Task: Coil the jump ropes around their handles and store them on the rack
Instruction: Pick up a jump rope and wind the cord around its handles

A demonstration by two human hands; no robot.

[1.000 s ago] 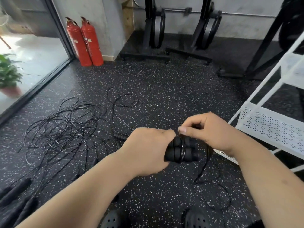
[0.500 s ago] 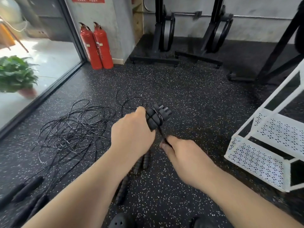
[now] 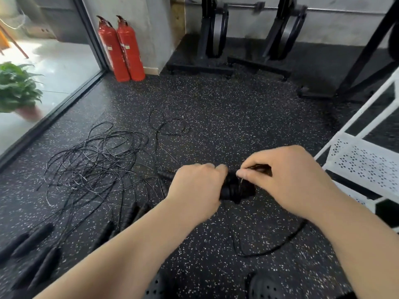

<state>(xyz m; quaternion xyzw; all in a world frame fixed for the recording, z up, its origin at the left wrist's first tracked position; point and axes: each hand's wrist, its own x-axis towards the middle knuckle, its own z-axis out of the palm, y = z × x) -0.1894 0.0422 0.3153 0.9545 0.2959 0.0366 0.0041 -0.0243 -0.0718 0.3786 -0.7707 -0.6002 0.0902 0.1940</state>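
My left hand (image 3: pixel 197 188) grips a pair of black jump rope handles (image 3: pixel 234 190) held side by side in front of me, with some cord wound round them. My right hand (image 3: pixel 287 180) pinches the thin black cord (image 3: pixel 274 244) just above the handles; the loose rest of it loops down to the floor on the right. A tangle of several more black ropes (image 3: pixel 95 165) lies on the floor to the left, with their handles (image 3: pixel 34 251) near the bottom left. The white perforated rack (image 3: pixel 364 165) stands at the right.
Two red fire extinguishers (image 3: pixel 122 48) stand by the wall at the back left, next to a glass door with a potted plant (image 3: pixel 18 91) outside. Black gym equipment stands (image 3: pixel 216 35) line the back wall. My dark shoes (image 3: pixel 265 285) show at the bottom.
The handles have come down from upright to level. My right hand has risen from below them to above them, carrying the cord round.
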